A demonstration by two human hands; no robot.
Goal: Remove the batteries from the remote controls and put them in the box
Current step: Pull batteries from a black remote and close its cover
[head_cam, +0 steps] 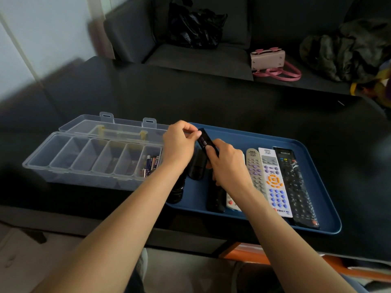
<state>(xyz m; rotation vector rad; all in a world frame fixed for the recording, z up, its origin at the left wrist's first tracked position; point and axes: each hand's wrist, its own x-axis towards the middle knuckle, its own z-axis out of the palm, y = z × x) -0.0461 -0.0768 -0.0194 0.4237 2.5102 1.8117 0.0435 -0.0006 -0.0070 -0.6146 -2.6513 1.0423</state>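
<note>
My right hand grips a slim black remote lifted above the blue tray, its open battery bay facing up. My left hand pinches at the remote's upper end with thumb and fingertips. The clear compartment box stands open to the left; several batteries lie in its rightmost compartment. On the tray lie a grey remote, a white remote with orange and blue buttons, a long black remote, and dark remotes partly hidden under my arms.
The box and tray sit on a black table. Behind it is a dark sofa with a black plastic bag, a pink handbag and a heap of dark clothing. The box's lid lies folded back.
</note>
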